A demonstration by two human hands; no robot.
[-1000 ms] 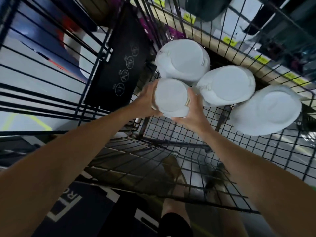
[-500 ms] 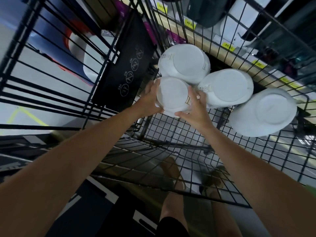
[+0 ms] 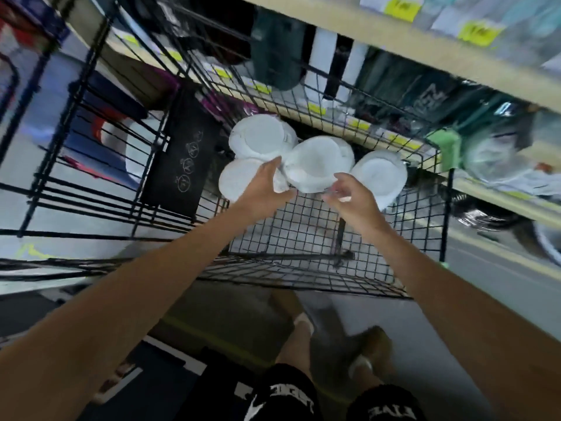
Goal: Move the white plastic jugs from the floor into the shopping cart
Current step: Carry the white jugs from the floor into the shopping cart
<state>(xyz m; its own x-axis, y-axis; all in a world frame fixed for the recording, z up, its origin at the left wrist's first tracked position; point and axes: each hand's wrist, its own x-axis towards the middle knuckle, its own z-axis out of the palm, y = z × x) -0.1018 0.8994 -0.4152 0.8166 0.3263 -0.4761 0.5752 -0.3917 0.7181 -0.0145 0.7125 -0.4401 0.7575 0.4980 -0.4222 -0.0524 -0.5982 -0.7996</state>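
— Down at the far end of the shopping cart [image 3: 303, 235] all four white jugs stand packed together: far-left jug [image 3: 261, 136], near-left jug [image 3: 239, 180], middle jug [image 3: 318, 164], right-end jug [image 3: 379, 177].

— And the hands?

— Neither grips anything. The left hand [image 3: 264, 189] has its fingers stretched out, over the near-left jug and pointing into the gap beside the middle one; whether they touch it, I can't tell. The right hand [image 3: 356, 202] hangs in front of the middle jug with fingers loosely spread; it's blurred.

— So what could go wrong?

— I'd say a careless knock from that left hand could tip the near-left jug into its neighbours. They sit on open wire mesh, an uneven footing, and a nudged cart might topple them.

— What about the room?

— Looks like a shop aisle: grey floor [image 3: 501, 278] with a yellow line [image 3: 501, 253], wooden shelving [image 3: 394, 34] behind the cart carrying yellow price tags [image 3: 476, 33], and a black placard [image 3: 179, 159] on the cart's left wall.
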